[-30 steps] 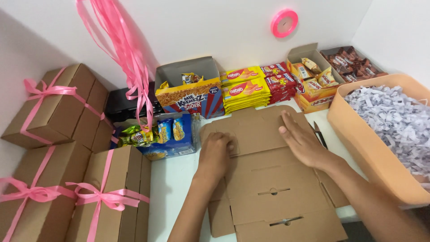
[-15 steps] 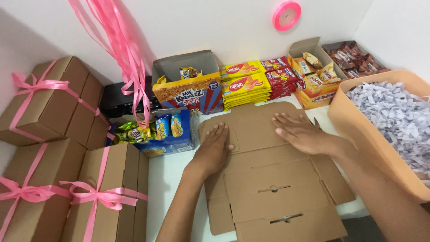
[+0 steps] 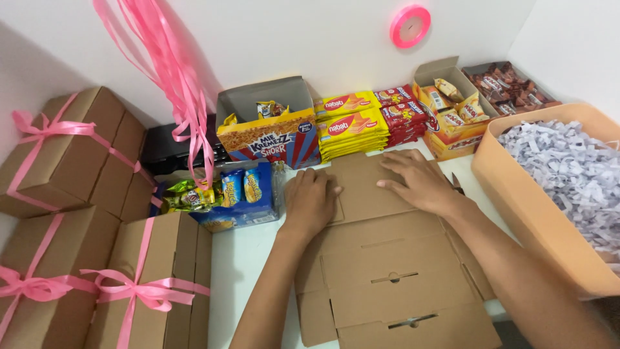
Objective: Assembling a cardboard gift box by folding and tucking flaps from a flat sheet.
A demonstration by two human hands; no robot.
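Observation:
A flat, unfolded brown cardboard box blank lies on the white table in front of me. My left hand presses palm-down on its far left part, fingers together. My right hand rests flat on the far panel, fingers spread toward the snack packs. Neither hand holds anything; both lie on the cardboard.
Several closed brown boxes tied with pink ribbon stack at the left. Pink ribbon strands hang from above. Snack cartons, yellow wafer packs and sweets boxes line the back. An orange tub of shredded paper stands right; a ribbon spool hangs on the wall.
Both hands slid a little toward the far end of the cardboard blank, still pressing it flat. The camera view shifted slightly closer.

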